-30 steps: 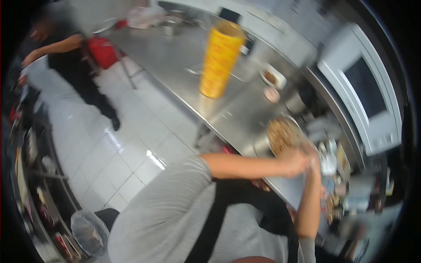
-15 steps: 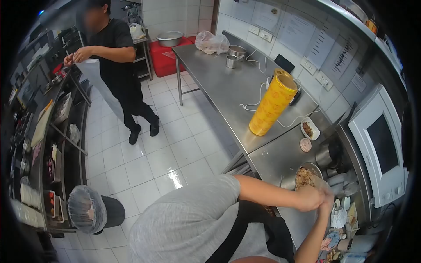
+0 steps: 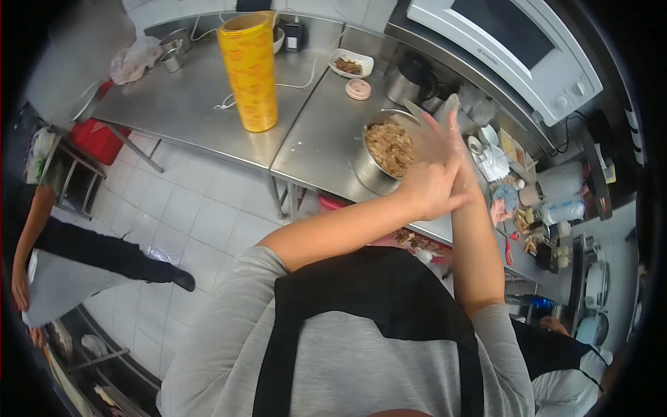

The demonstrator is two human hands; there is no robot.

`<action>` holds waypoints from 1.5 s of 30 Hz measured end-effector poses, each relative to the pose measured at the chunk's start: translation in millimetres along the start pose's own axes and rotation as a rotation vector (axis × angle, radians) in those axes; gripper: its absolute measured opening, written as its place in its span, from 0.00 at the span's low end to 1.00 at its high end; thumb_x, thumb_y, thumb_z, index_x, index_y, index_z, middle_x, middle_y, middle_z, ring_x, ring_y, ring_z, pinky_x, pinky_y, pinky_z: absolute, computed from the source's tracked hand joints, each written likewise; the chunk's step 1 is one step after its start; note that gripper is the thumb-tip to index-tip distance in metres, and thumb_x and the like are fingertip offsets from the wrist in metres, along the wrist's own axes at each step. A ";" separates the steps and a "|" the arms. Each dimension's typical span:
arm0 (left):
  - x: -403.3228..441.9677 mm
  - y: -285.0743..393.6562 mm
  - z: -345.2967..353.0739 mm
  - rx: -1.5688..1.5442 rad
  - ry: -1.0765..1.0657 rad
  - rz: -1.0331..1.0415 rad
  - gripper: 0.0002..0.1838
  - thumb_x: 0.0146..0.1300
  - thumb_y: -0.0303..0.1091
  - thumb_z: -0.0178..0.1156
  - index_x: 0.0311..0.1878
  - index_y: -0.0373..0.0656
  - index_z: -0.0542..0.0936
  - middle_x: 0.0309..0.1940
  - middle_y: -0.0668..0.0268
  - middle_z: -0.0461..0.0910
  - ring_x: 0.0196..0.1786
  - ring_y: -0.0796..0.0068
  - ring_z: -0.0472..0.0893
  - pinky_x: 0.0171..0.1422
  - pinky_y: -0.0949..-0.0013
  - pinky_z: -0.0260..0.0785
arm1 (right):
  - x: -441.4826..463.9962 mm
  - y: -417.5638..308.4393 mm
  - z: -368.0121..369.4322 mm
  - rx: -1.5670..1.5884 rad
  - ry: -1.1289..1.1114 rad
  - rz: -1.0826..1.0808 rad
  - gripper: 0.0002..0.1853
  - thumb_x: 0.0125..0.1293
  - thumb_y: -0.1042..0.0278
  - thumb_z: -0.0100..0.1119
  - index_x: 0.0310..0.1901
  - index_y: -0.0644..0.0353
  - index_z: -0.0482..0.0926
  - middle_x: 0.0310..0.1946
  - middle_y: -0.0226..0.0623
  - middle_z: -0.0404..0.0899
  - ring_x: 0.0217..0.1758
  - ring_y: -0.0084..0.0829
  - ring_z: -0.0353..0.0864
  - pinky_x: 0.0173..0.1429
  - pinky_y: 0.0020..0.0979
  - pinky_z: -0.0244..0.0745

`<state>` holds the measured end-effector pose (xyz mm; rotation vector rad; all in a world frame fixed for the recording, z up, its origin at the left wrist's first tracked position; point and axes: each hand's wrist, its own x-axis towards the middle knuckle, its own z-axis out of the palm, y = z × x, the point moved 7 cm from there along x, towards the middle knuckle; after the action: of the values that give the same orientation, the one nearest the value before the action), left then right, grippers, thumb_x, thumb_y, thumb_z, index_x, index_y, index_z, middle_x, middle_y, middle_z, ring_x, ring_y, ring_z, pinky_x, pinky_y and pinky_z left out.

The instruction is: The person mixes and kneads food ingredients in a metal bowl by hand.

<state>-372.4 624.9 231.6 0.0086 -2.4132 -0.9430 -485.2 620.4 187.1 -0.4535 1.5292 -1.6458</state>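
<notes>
My right hand (image 3: 445, 142) is raised with its fingers spread, partly blurred. A thin clear plastic glove (image 3: 453, 104) seems to cover it, with loose tips past the fingers. My left hand (image 3: 434, 189) is closed at the right wrist, apparently pinching the glove's cuff; the exact grip is hidden. Just beyond the hands, a metal bowl (image 3: 369, 175) of chopped brown food (image 3: 389, 147) stands on the steel table (image 3: 316, 149).
A tall yellow roll (image 3: 249, 73) stands upright on the table. Behind the bowl are a white dish (image 3: 351, 62), a pink lid (image 3: 358, 89) and a metal pot (image 3: 406, 80). A microwave (image 3: 514, 48) sits above. People are at the left edge and lower right.
My view has turned right, bringing the bowl nearer the middle. The right hand's fingers have spread upward, while my left hand stays at its wrist. A person at lower right has come into view.
</notes>
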 end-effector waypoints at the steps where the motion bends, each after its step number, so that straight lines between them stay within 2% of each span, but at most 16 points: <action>1: 2.1 1.5 -1.1 -0.036 0.058 0.035 0.18 0.61 0.44 0.59 0.44 0.40 0.70 0.27 0.54 0.81 0.31 0.48 0.81 0.34 0.55 0.73 | -2.4 -4.5 4.0 -0.026 -0.010 -0.003 0.54 0.56 0.17 0.38 0.73 0.53 0.54 0.74 0.49 0.48 0.76 0.45 0.48 0.74 0.48 0.46; 8: 2.0 3.3 5.6 -0.410 0.239 0.294 0.04 0.62 0.28 0.55 0.39 0.40 0.73 0.29 0.50 0.79 0.32 0.46 0.80 0.35 0.54 0.71 | 6.1 12.8 -6.5 0.051 -0.066 -0.007 0.56 0.50 0.11 0.34 0.74 0.44 0.52 0.77 0.46 0.38 0.74 0.52 0.48 0.71 0.56 0.45; 15: -8.4 26.1 6.5 -0.567 0.184 0.408 0.05 0.58 0.23 0.53 0.38 0.38 0.73 0.28 0.51 0.78 0.34 0.48 0.79 0.40 0.55 0.70 | -1.7 14.9 11.4 0.106 -0.189 0.024 0.53 0.51 0.11 0.31 0.75 0.34 0.45 0.76 0.43 0.20 0.75 0.67 0.26 0.70 0.70 0.26; 18: -7.5 30.5 8.7 -0.611 0.198 0.436 0.05 0.59 0.23 0.53 0.39 0.39 0.72 0.28 0.53 0.78 0.33 0.49 0.79 0.39 0.56 0.70 | 1.6 11.7 9.7 0.099 -0.243 -0.058 0.52 0.52 0.12 0.31 0.75 0.33 0.45 0.76 0.43 0.19 0.76 0.66 0.27 0.71 0.69 0.27; 20: -10.5 28.5 16.5 -0.612 0.152 0.434 0.05 0.62 0.25 0.53 0.41 0.39 0.72 0.28 0.56 0.79 0.32 0.54 0.80 0.37 0.58 0.70 | 2.5 8.3 -1.5 0.145 -0.096 -0.116 0.53 0.56 0.16 0.33 0.75 0.47 0.47 0.76 0.47 0.32 0.76 0.58 0.41 0.74 0.58 0.39; 23: -40.6 2.3 58.1 -1.140 -0.580 -0.065 0.06 0.70 0.32 0.50 0.45 0.42 0.70 0.27 0.63 0.80 0.31 0.64 0.81 0.33 0.64 0.70 | 10.5 4.9 -29.0 0.407 0.046 -0.203 0.52 0.63 0.23 0.35 0.72 0.64 0.51 0.72 0.51 0.51 0.71 0.46 0.57 0.70 0.44 0.56; 25: -69.3 -48.1 106.0 -1.441 -0.757 -0.333 0.14 0.75 0.45 0.44 0.50 0.45 0.70 0.34 0.68 0.81 0.38 0.71 0.81 0.41 0.66 0.72 | 12.3 -0.2 -23.6 0.587 0.044 -0.241 0.50 0.64 0.24 0.36 0.70 0.65 0.54 0.70 0.53 0.54 0.69 0.46 0.59 0.68 0.44 0.59; 27: -68.5 -64.6 118.8 -1.922 -0.594 -0.716 0.19 0.74 0.49 0.43 0.56 0.46 0.69 0.47 0.62 0.80 0.48 0.71 0.80 0.52 0.63 0.73 | 20.3 0.5 -19.6 0.815 0.008 -0.303 0.45 0.65 0.27 0.40 0.65 0.66 0.61 0.61 0.52 0.64 0.62 0.43 0.65 0.64 0.43 0.63; 28: -62.5 -58.2 122.9 -1.962 -0.725 -0.775 0.24 0.74 0.53 0.40 0.60 0.44 0.69 0.55 0.61 0.76 0.57 0.67 0.76 0.61 0.56 0.69 | 19.7 -1.5 -5.7 0.885 0.004 -0.333 0.41 0.67 0.28 0.35 0.53 0.67 0.69 0.45 0.43 0.73 0.49 0.37 0.72 0.56 0.38 0.69; 29: -45.0 -56.3 120.1 -1.920 -0.530 -0.627 0.27 0.74 0.53 0.40 0.63 0.42 0.68 0.58 0.60 0.75 0.60 0.60 0.74 0.64 0.52 0.66 | 17.9 -1.9 4.7 0.945 0.006 -0.369 0.38 0.69 0.31 0.37 0.51 0.67 0.70 0.40 0.40 0.74 0.44 0.34 0.73 0.52 0.37 0.71; 30: -38.3 -47.2 111.6 -2.046 -0.695 -0.522 0.27 0.73 0.51 0.41 0.63 0.40 0.69 0.61 0.58 0.73 0.62 0.58 0.73 0.67 0.49 0.64 | 21.5 2.5 6.4 1.005 0.034 -0.363 0.37 0.68 0.32 0.40 0.52 0.66 0.70 0.40 0.40 0.74 0.42 0.32 0.73 0.49 0.35 0.72; 31: -40.7 -54.6 110.8 -1.898 -0.542 -0.803 0.26 0.71 0.47 0.44 0.62 0.37 0.69 0.61 0.55 0.72 0.64 0.57 0.71 0.69 0.49 0.61 | 14.4 3.0 10.0 1.007 0.129 -0.333 0.36 0.67 0.33 0.44 0.52 0.66 0.70 0.40 0.39 0.73 0.42 0.32 0.72 0.50 0.35 0.71; 32: -36.6 -55.0 109.9 -1.943 -0.513 -0.741 0.25 0.69 0.44 0.46 0.61 0.35 0.69 0.61 0.53 0.72 0.64 0.55 0.71 0.69 0.48 0.60 | 13.3 2.5 9.5 0.966 0.135 -0.327 0.37 0.65 0.33 0.48 0.55 0.65 0.69 0.40 0.38 0.72 0.42 0.32 0.71 0.49 0.34 0.71; 42: -25.0 -70.0 113.3 -1.571 -0.215 -0.749 0.12 0.69 0.38 0.51 0.51 0.43 0.72 0.42 0.63 0.77 0.45 0.67 0.79 0.47 0.62 0.75 | -32.2 -45.3 37.2 0.838 -0.177 -0.435 0.45 0.61 0.23 0.43 0.72 0.46 0.58 0.70 0.42 0.55 0.70 0.50 0.58 0.67 0.54 0.59; 43: -28.8 -62.5 113.6 -1.526 -0.180 -0.771 0.11 0.68 0.36 0.51 0.50 0.42 0.72 0.41 0.63 0.77 0.44 0.68 0.79 0.45 0.63 0.75 | -38.7 -54.7 37.4 0.750 -0.311 -0.459 0.47 0.60 0.21 0.39 0.75 0.39 0.48 0.77 0.37 0.36 0.77 0.56 0.41 0.72 0.60 0.46; 45: -27.9 -48.9 114.3 -1.505 -0.161 -0.691 0.09 0.67 0.33 0.53 0.48 0.42 0.72 0.41 0.62 0.77 0.45 0.69 0.79 0.45 0.64 0.75 | -34.6 -54.9 26.7 0.713 -0.199 -0.377 0.47 0.59 0.20 0.38 0.75 0.38 0.47 0.77 0.38 0.34 0.77 0.57 0.42 0.71 0.61 0.46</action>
<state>-413.7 665.0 117.9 0.2200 -1.2074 -2.8622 -462.5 625.0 253.3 -0.5022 0.6563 -2.2159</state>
